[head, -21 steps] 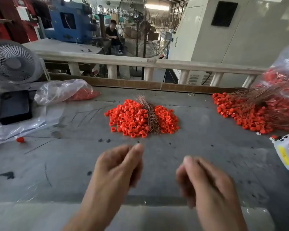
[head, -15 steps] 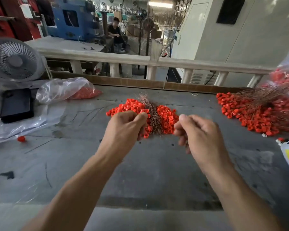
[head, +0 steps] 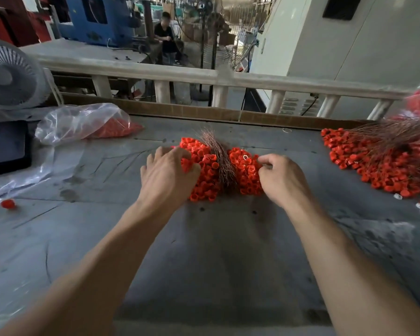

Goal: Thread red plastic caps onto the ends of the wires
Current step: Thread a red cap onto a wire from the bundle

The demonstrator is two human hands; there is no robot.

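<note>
Both hands were out on the table. L hand lay on the red caps, fingers bent over some. R hand had fingers curled at the pile's right side; can't tell if it held one. Caps probably light, hard, slippery: pinch the sides. Wires betw. them, thin & bendy: hold near the tip.
</note>
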